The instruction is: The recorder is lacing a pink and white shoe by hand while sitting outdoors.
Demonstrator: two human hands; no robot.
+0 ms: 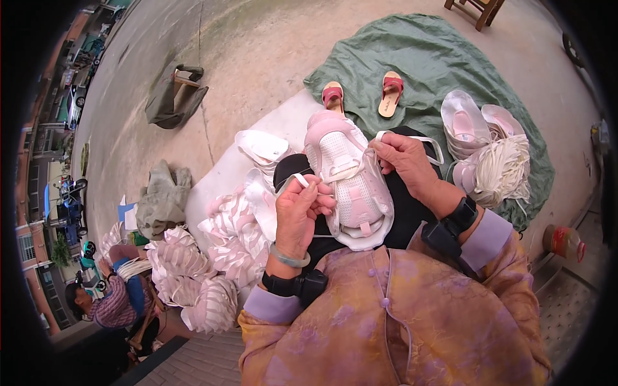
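Note:
A pink and white sneaker upper (356, 193) lies across my black-clad lap, its toe pointing away from me and its heel toward me. White shoelace (344, 172) crosses over its throat. To the left of it, my left hand (299, 215) is closed, pinching one end of the lace between thumb and fingers. On the opposite side my right hand (412, 164) pinches the other lace part by the eyelet edge, and a loop (434, 148) of it sticks out past the knuckles. Dark straps with black boxes circle both my wrists.
Pink and white uppers (232, 231) are heaped on a pale sheet at left. A green cloth (412, 48) bears red slippers (391, 94), stacked uppers (463, 122) and a bundle of white laces (505, 168). A person (116, 302) sits far left; a plastic bottle (561, 242) lies right.

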